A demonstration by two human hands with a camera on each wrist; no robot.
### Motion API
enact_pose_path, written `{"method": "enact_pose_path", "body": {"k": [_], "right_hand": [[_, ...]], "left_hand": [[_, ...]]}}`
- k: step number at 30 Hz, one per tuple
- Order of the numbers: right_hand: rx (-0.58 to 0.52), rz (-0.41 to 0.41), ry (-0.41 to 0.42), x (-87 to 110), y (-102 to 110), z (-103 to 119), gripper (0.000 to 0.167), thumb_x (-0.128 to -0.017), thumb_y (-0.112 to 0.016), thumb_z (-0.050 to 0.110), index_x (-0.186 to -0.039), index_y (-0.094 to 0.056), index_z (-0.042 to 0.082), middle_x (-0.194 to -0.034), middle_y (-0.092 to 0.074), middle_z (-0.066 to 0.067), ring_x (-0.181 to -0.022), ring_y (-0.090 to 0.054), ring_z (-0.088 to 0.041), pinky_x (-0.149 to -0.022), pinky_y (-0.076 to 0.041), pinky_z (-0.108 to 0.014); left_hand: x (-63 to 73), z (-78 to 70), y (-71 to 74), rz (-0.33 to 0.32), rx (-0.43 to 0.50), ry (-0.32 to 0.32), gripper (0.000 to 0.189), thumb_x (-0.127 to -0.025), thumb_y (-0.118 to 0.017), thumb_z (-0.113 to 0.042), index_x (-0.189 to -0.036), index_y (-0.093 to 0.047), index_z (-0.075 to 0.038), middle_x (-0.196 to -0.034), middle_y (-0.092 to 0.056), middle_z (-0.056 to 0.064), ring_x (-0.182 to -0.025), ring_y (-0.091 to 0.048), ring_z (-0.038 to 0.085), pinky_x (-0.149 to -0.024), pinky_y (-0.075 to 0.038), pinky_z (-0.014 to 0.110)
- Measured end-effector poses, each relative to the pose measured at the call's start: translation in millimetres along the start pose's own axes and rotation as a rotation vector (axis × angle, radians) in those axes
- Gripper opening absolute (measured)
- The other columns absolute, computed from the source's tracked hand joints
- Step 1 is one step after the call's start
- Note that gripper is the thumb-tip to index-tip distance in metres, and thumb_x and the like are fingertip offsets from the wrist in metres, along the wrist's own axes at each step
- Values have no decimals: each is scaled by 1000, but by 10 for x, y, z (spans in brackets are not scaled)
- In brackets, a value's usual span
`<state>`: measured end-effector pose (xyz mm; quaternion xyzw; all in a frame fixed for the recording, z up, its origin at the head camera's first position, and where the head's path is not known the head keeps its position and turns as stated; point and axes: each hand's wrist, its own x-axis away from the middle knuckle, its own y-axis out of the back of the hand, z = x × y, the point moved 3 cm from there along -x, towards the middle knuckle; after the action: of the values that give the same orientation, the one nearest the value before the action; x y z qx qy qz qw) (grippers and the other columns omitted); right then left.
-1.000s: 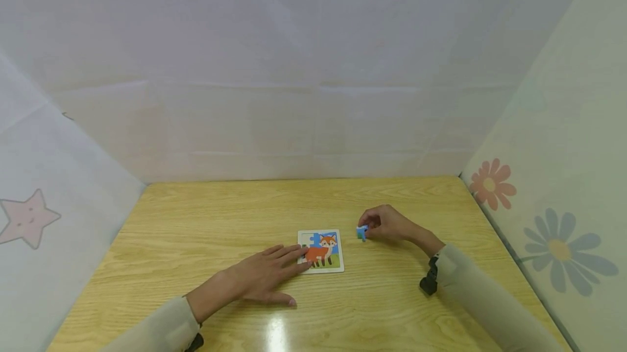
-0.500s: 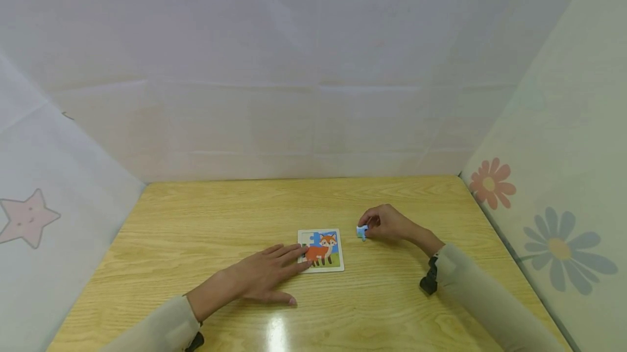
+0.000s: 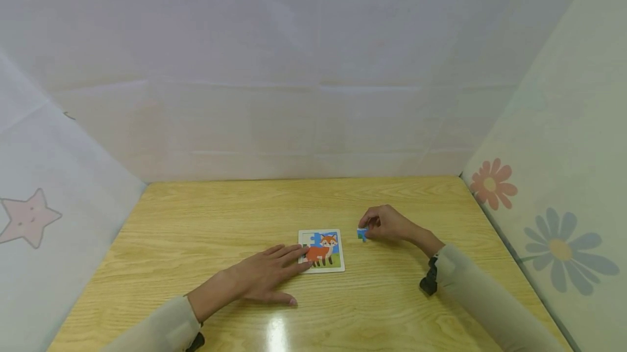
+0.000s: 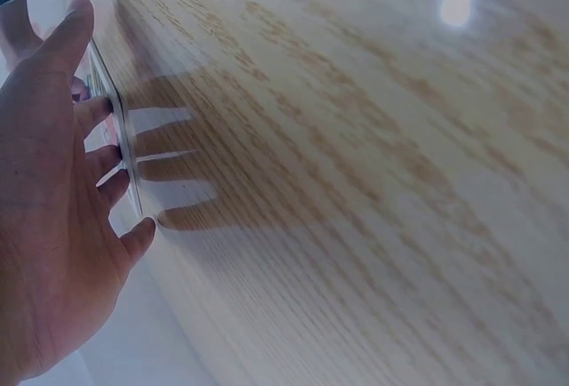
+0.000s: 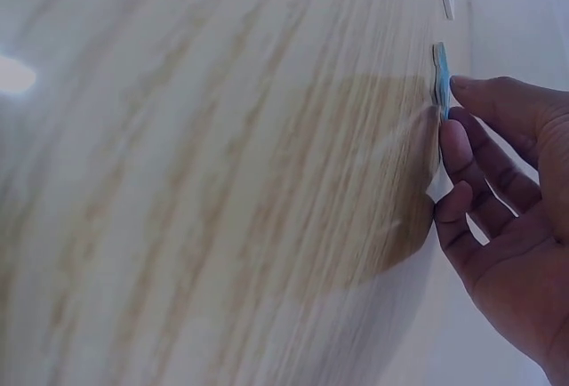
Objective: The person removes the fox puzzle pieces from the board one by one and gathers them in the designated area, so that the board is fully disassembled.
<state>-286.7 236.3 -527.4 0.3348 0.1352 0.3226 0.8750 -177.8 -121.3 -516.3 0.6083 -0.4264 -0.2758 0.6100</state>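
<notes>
A small square fox jigsaw puzzle (image 3: 329,243) lies flat on the table in the head view, within its white frame (image 3: 333,271). Its upper left corner shows a pale gap. My left hand (image 3: 262,275) is spread out flat, fingertips resting on the puzzle's left side and covering part of it. To the right of the frame, my right hand (image 3: 390,224) pinches a blue and green puzzle piece (image 3: 361,234) by its right side. Seen from the right wrist, thumb and fingers meet at one end of the thin piece (image 5: 441,75), close over the table.
The wooden table (image 3: 220,216) is bounded by a white cloth behind and at both sides. Flowers (image 3: 560,250) are printed on the right cloth, a pink star (image 3: 30,217) on the left one. A light glare (image 3: 276,333) shows near the front.
The puzzle piece in my right hand has tipped slightly and now shows its blue and green face flatter. Both hands stay in nearly the same places.
</notes>
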Motion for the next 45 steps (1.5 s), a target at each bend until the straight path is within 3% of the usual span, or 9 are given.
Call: {"method": "enact_pose_path", "body": {"k": [8,29,38,45], "right_hand": [[18,-23,51,-50,2,52,17,-93,-78,1,-109,-79,7,-104,-74,-5,-88,-69,-13,-79,-60,-30],[24,53,119,-461,-266,350,19,-98,-77,8,-117,-79,9,-109,-74,-1,-91,-69,-9,-76,-57,-28],[38,99,136,-621,-396,478,24,-94,-80,6,-118,-78,7,-112,-74,-6,-94,-68,-9,-76,-57,-26],[36,131,140,-700,-460,545,24,-94,-81,7,-118,-78,9,-111,-73,-3,-96,-68,-12,-77,-57,-26]], "left_hand": [[2,-4,1,-3,-11,-7,83,-104,-42,-73,-170,-28,-23,-177,-21,10,-162,-24,29,-128,-29,52],[-66,-53,44,-71,-12,-48,82,-105,-46,-69,-169,-32,-18,-175,-23,15,-159,-28,34,-126,-33,51],[-132,-99,36,-84,-44,-91,83,-106,-43,-68,-169,-29,-16,-176,-19,15,-161,-25,34,-127,-31,51],[-174,-138,39,-90,-18,-127,81,-107,-46,-64,-169,-30,-14,-178,-12,11,-162,-20,32,-127,-30,54]]}}
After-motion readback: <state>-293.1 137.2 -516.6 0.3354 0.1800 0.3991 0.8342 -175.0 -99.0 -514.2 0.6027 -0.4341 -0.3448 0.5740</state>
